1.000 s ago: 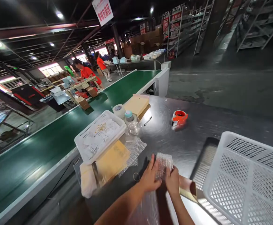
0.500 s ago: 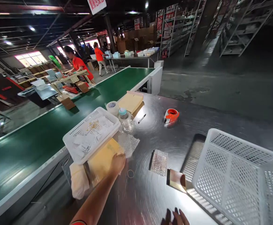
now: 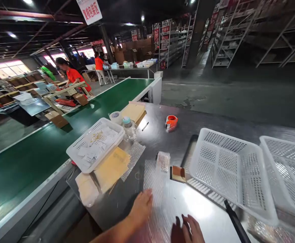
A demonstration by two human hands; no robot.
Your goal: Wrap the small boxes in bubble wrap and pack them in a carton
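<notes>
My left hand (image 3: pixel 142 204) is at the near left edge of a flat bubble wrap sheet (image 3: pixel 152 179), fingers together and closed on it. Low in the view, my right hand (image 3: pixel 191 229) is open above the metal table, its fingers apart and nothing in them. Just beyond the sheet lies a small bubble-wrapped packet (image 3: pixel 163 160). Beside that is a small brown and gold box (image 3: pixel 178 174). More bubble wrap (image 3: pixel 135 158) and yellow padded envelopes (image 3: pixel 113 165) lie to the left, with a rubber band (image 3: pixel 137 176) between them and the sheet.
A white basket (image 3: pixel 95 143) of paper slips stands left, by the green conveyor (image 3: pixel 86 116). Clear tape rolls (image 3: pixel 130 130), a pen (image 3: pixel 145 126) and an orange tape dispenser (image 3: pixel 171 122) lie farther back. White crates (image 3: pixel 228 165) and a black rod (image 3: pixel 235 221) are right. Two people work beyond.
My left hand has moved right, off the envelopes, and a bubble wrap sheet now lies under its fingers near the packet. My right hand shows more. The view has turned right.
</notes>
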